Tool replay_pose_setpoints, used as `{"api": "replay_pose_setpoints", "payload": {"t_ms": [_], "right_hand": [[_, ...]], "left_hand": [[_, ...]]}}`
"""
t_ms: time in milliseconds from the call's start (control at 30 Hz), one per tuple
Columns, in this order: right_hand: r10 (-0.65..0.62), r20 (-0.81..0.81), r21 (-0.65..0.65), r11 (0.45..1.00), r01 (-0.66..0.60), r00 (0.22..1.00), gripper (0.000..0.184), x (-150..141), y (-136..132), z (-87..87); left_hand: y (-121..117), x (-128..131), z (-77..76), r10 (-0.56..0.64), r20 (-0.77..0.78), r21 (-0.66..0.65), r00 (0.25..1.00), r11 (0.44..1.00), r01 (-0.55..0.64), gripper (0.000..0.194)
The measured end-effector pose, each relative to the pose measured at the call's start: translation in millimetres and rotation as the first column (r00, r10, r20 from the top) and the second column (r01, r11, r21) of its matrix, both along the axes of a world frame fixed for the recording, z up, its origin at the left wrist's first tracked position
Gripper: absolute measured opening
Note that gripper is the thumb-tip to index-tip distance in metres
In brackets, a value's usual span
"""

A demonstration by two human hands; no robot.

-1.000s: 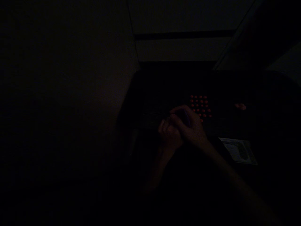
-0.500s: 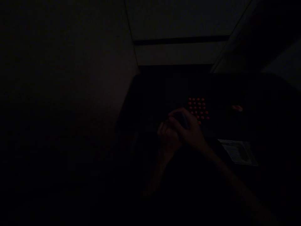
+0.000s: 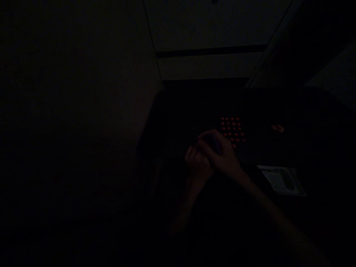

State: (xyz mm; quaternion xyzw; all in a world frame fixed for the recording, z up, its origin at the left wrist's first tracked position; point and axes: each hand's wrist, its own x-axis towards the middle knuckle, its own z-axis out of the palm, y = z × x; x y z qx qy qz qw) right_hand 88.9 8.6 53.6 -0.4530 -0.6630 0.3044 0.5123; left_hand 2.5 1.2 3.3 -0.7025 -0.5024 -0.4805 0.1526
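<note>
The scene is very dark. My left hand [image 3: 198, 163] and my right hand [image 3: 221, 154] meet over a dark surface [image 3: 180, 111]. Their fingers are curled together around a small dark object [image 3: 214, 142] that I cannot make out. Just beyond my right hand lies a grid of several small red dots [image 3: 232, 130]. A single reddish thing [image 3: 277, 128] lies further right.
A pale flat card or packet [image 3: 282, 180] lies to the right of my right forearm. A pale wall or panel [image 3: 208, 33] with a dark horizontal band stands behind the dark surface. A large dim plane fills the left side.
The view has shifted slightly, so the dots and hands sit a little further left and lower. The hands keep the same clasped pose.
</note>
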Motion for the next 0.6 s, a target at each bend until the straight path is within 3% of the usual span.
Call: {"api": "replay_pose_setpoints", "payload": {"t_ms": [600], "right_hand": [[-0.006,0.001,-0.010,1.000,0.006,1.000,0.005,0.1,-0.6,1.7]], "left_hand": [[0.1,0.2,-1.9,0.013,-0.003,-0.022,1.000,1.000,-0.013,0.017]]}}
